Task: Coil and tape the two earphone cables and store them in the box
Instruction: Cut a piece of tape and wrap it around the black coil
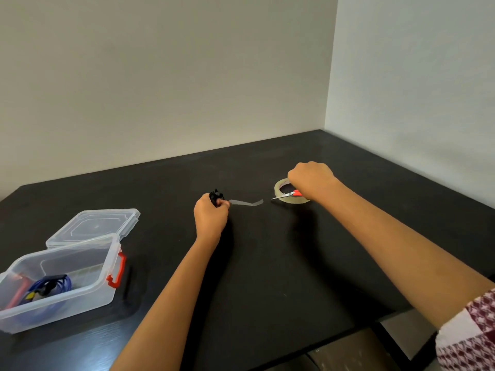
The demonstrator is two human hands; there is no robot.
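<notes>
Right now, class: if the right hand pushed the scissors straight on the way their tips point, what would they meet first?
Probably the loose strip of tape hanging from the left hand; the scissors in the right hand point at its free end, though depth is unclear.

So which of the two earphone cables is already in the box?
The blue cable. It lies coiled inside the clear open box at the left, while the black cable is bunched in the left hand with a tape strip hanging off.

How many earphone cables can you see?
2. A black cable is bunched in the left hand, with a strip of tape sticking out. A blue cable lies coiled inside the open box. More could be hidden in the box.
</notes>
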